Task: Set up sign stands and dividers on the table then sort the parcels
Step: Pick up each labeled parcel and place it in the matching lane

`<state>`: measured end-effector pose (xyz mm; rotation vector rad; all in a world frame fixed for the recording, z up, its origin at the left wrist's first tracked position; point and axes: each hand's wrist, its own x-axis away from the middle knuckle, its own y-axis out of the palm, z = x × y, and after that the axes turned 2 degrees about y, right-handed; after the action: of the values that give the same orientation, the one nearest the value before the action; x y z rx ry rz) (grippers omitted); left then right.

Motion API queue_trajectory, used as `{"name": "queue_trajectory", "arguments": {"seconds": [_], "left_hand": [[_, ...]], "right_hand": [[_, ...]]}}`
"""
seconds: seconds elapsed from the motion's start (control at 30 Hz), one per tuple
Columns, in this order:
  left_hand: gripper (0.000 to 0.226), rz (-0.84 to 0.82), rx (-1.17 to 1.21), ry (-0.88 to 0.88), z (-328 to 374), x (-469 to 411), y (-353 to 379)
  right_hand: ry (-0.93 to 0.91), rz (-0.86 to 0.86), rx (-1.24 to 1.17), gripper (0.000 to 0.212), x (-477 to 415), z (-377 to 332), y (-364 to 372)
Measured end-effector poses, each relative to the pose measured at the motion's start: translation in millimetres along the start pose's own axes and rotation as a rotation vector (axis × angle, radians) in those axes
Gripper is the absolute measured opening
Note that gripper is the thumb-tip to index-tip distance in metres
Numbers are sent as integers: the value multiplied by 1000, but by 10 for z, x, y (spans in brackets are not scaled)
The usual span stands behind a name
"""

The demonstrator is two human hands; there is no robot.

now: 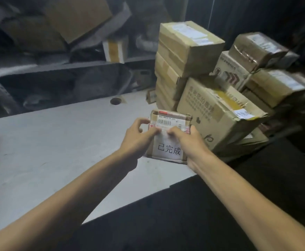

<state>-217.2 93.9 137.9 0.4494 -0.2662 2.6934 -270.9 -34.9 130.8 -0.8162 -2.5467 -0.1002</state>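
Left hand [139, 137] and right hand [185, 140], fingers curled, together grip a small parcel [171, 120] with a white paper sign [169, 151] over the counter [57, 142]; stacked boxes [220, 113] stand just beyond the right hand.

small flat brown cardboard parcel [168, 140] on pale surface [57, 142] | tall stack of brown cardboard boxes [184, 60] behind parcel | large printed cardboard carton [217, 113] just right of parcel | round hole [115, 101] behind-left of parcel

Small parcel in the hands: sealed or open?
Shut: small parcel has its top flat under a barcode label; left hand, right hand grip it.
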Motion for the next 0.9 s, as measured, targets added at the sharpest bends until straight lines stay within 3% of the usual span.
{"name": "queue_trajectory", "arguments": {"seconds": [0.13, 0.33, 0.5, 0.73, 0.9], "left_hand": [[30, -41, 22, 58, 130, -33, 178], [24, 12, -143, 343, 811, -51, 474], [22, -8, -161, 477, 1392, -47, 939], [19, 73, -64, 517, 1914, -107, 1973], [15, 87, -44, 485, 1981, -311, 2689]], "right_hand": [[-80, 47, 11, 31, -28, -118, -197], [-217, 23, -26, 42, -30, -665, -652], [-370, -33, -92, 28, -114, -1195, -1307], [-470, -85, -101, 36, -430, -1673, -2304], [-445, -80, -68, 39, -778, -1709, -2924]]}}
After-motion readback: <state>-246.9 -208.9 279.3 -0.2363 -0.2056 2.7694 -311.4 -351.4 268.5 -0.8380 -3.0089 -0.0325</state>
